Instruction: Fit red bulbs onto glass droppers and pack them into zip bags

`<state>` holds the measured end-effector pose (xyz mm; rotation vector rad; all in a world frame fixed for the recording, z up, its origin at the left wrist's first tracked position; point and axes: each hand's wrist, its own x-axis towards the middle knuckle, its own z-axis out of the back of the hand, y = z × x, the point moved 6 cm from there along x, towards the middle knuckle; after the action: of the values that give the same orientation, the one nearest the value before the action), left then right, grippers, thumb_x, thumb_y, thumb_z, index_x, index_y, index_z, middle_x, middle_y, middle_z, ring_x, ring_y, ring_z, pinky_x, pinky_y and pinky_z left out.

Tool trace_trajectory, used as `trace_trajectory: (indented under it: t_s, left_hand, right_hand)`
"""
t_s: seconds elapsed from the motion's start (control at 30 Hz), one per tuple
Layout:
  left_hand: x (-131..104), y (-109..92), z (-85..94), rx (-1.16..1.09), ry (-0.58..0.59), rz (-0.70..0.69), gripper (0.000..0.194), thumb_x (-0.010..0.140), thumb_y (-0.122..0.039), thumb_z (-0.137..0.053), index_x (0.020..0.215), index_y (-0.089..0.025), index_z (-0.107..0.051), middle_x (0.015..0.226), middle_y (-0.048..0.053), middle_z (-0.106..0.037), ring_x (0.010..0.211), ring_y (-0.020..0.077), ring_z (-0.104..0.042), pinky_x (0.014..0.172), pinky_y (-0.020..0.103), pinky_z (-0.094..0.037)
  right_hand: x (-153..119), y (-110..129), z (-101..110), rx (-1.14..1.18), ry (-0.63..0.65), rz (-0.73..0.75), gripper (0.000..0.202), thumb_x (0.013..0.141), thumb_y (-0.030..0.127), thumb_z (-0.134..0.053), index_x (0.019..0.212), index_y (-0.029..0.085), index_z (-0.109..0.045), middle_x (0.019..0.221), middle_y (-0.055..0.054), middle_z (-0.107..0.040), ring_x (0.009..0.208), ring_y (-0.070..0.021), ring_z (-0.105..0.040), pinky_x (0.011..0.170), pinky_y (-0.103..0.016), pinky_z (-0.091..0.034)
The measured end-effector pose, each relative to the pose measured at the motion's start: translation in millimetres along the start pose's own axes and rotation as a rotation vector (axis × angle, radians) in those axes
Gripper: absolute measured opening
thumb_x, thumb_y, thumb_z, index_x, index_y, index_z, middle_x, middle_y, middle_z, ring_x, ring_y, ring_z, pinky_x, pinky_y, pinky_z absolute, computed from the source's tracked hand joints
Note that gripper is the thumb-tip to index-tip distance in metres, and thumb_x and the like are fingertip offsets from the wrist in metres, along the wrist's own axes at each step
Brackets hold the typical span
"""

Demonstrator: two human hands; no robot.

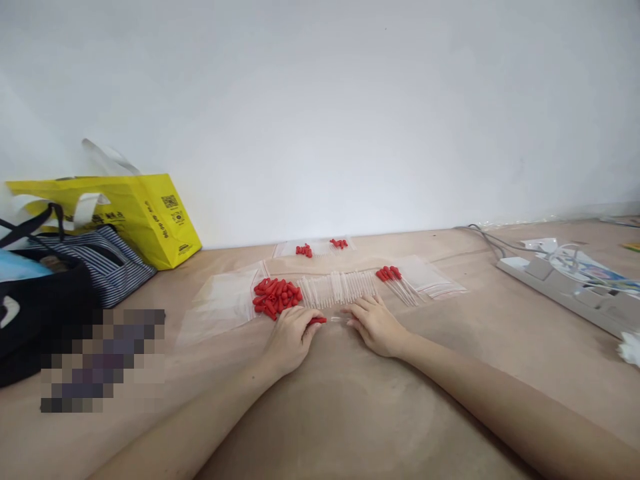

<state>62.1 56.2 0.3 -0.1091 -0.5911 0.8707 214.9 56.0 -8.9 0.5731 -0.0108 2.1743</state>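
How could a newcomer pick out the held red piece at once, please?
On the brown table, find the large red heap. Just right of it is the left hand. Its fingers hold the red piece, which points toward the right hand; its heaped neighbours are not held.

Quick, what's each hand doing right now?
Left hand: closed, holding a red piece.
Right hand: fingers at a thin clear piece; whether gripping it, can't tell.

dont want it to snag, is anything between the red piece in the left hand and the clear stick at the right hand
Nothing visible between the red piece and clear stick. The red pile and loose sticks lie beyond the gap, nearer the wall.
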Motion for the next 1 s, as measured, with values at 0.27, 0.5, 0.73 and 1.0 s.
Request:
trace_trajectory:
  t_s: [0.27, 0.5, 0.73, 1.0]
  left_hand:
    - [0, -1, -1.1, 0.029, -0.026, -0.05, 0.02, 0.086, -0.021, -0.041, 0.095, -0.021, -0.058, 0.088, 0.003, -0.064, 0.084, 0.0175, -0.055, 0.078, 0.035, -0.039]
    - [-1, -3, 1.1, 0.013, -0.047, -0.052, 0.019, 0.086, -0.022, -0.04, 0.092, -0.02, -0.058, 0.086, 0.002, -0.065, 0.082, 0.0167, -0.056, 0.079, 0.036, -0.037]
    - [1, -6, 3.3, -0.042, -0.049, -0.028, 0.017, 0.085, -0.026, -0.043, 0.085, -0.02, -0.059, 0.081, 0.001, -0.065, 0.078, 0.0161, -0.057, 0.078, 0.035, -0.036]
    - [-1, -6, -0.7, -0.095, -0.024, 0.048, 0.017, 0.084, -0.027, -0.044, 0.081, -0.022, -0.06, 0.074, -0.002, -0.065, 0.072, 0.0144, -0.057, 0.079, 0.035, -0.033]
  right_hand:
    - [0, 8, 4, 0.084, -0.162, 0.059, 0.02, 0.085, 0.013, -0.039, 0.09, 0.016, -0.058, 0.085, -0.006, -0.057, 0.08, -0.0145, -0.05, 0.077, -0.03, -0.031]
    - [-1, 15, 4, 0.092, -0.18, 0.093, 0.019, 0.084, 0.013, -0.042, 0.093, 0.019, -0.058, 0.085, -0.003, -0.062, 0.079, -0.013, -0.053, 0.083, -0.034, -0.026]
    - [-2, 18, 7, 0.1, -0.234, 0.139, 0.022, 0.084, 0.015, -0.042, 0.094, 0.02, -0.061, 0.078, -0.002, -0.062, 0.072, -0.0115, -0.052, 0.079, -0.033, -0.023]
    - [-3, 24, 10, 0.005, -0.247, 0.193, 0.022, 0.082, 0.014, -0.041, 0.084, 0.019, -0.062, 0.072, -0.001, -0.058, 0.06, -0.0099, -0.043, 0.071, -0.032, -0.02]
